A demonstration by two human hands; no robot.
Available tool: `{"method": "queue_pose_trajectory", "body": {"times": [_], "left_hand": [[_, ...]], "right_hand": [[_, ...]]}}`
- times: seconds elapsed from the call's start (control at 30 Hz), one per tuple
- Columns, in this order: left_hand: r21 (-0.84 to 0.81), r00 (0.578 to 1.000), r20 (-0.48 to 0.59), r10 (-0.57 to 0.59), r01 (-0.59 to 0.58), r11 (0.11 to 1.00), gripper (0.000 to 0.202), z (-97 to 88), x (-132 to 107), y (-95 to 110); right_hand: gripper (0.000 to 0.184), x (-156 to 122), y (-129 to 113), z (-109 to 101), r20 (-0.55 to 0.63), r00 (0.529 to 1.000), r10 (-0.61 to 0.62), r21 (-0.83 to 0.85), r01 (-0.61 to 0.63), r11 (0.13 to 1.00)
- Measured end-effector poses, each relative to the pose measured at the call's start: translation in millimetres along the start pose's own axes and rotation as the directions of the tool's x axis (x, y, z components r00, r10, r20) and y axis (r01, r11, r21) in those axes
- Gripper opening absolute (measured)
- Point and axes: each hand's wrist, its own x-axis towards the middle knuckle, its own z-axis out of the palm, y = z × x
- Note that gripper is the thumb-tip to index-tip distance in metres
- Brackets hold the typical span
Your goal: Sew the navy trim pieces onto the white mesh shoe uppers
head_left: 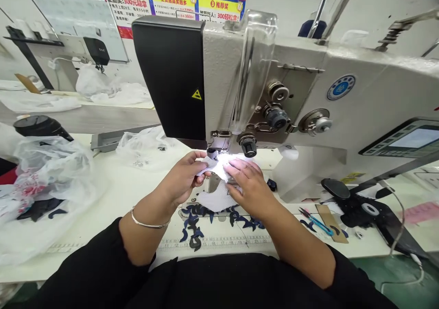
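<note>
A piece of white fabric (216, 198) lies under the needle area of a sewing machine (222, 80), lit brightly by its lamp. My left hand (187, 174) pinches the fabric's left edge between thumb and fingers, just left of the presser foot. On the right side, my right hand (248, 181) lies on the fabric with its fingers stretched out. Glare hides the needle and the exact spot where the fabric meets the foot. Small dark blue curved fabric pieces (195, 229) are scattered on the table just in front of the white fabric.
Blue-handled thread snips (320, 224) rest beside a brown card strip (331, 224) at the right. Plastic bags (51, 185) crowd the left side. A printed ruler (222, 244) runs along the front edge. A control panel (411, 137) sits on the machine's right.
</note>
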Motion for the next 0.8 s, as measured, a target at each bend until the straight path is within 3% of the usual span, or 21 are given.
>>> {"method": "queue_pose_trajectory", "body": {"times": [0.13, 0.23, 0.27, 0.33, 0.4, 0.47, 0.6, 0.8], "left_hand": [[0.069, 0.995, 0.0, 0.098, -0.098, 0.993, 0.03, -23.4, 14.0, -3.4], [0.263, 0.949, -0.164, 0.268, -0.22, 0.939, 0.029, -61.0, 21.7, -13.0], [0.367, 0.924, -0.239, 0.298, -0.198, 0.909, 0.028, -75.8, 22.3, -17.3], [0.579, 0.895, -0.345, 0.283, -0.035, 0.815, 0.025, -104.4, 19.9, -26.6], [0.735, 0.91, -0.354, 0.215, 0.128, 0.666, 0.021, -126.8, 13.9, -35.5], [0.817, 0.936, -0.315, 0.157, 0.183, 0.547, 0.02, -139.3, 7.1, -42.8], [0.867, 0.963, -0.23, 0.139, 0.138, 0.48, 0.021, -131.9, 1.0, -56.6], [0.933, 0.989, 0.061, 0.132, -0.103, 0.344, 0.015, -79.7, 12.2, -86.7]], "right_hand": [[0.032, 10.7, 4.0, 10.5, -0.112, 0.994, 0.001, 0.022, 0.001, 1.0], [0.034, 8.5, 6.9, 14.8, -0.167, 0.986, -0.006, 0.041, 0.013, 0.999], [0.035, 7.3, 7.4, 16.1, -0.18, 0.984, -0.006, 0.044, 0.014, 0.999], [0.037, 5.2, 7.7, 18.9, -0.203, 0.979, -0.004, 0.048, 0.014, 0.999], [0.038, 4.0, 7.9, 21.9, -0.221, 0.975, -0.006, 0.05, 0.018, 0.999], [0.038, 3.7, 8.1, 24.5, -0.245, 0.97, -0.015, 0.043, 0.026, 0.999], [0.038, 4.4, 8.9, 26.8, -0.282, 0.959, -0.039, 0.031, 0.049, 0.998], [0.037, 5.0, 9.5, 27.0, -0.293, 0.955, -0.049, 0.031, 0.06, 0.998]]}}
